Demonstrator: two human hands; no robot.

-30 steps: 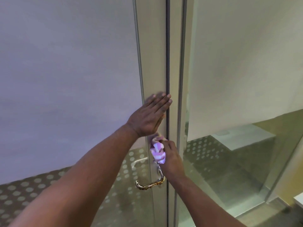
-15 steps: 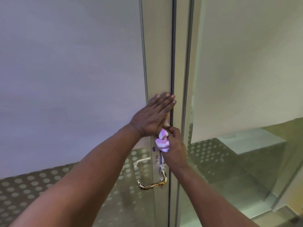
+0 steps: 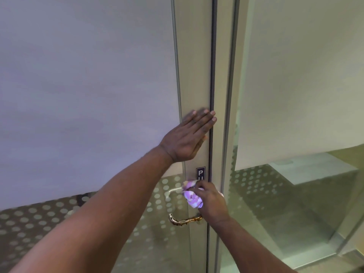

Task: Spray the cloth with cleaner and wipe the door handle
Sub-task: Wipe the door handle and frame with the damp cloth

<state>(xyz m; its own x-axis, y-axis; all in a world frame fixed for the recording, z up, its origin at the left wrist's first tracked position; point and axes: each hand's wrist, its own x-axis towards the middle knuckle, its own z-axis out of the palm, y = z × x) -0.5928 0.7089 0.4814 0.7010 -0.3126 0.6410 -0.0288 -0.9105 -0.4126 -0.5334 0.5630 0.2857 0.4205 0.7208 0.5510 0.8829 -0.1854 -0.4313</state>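
Left hand (image 3: 187, 138) lies flat on the door frame (image 3: 197, 75) above the latch, fingers straight, close together, holding nothing; likely bracing the door so it does not swing under the rubbing. Right hand (image 3: 211, 203) is lower down, fingers curled tight round a bunched purple-and-white cloth (image 3: 192, 198), which it presses to the frame just under a small black sign (image 3: 200, 173) whose lower letters the cloth hides. Cloth sits above the door handle (image 3: 184, 220), apart from it, not touching. Handle is a curved brassy lever with dark blotches, pointing left from the frame; its root is hidden behind the right wrist. A second pale lever (image 3: 173, 191) shows through the glass at cloth height, on the far side of the door. No spray bottle in view, and whether the cloth is damp cannot be told. Judgement: wiping is under way on the plate area over the lever; the lever itself seems yet to be covered. Bunched grip suits pressure on a narrow strip, but a wad may skip the lever's underside unless wrapped round.
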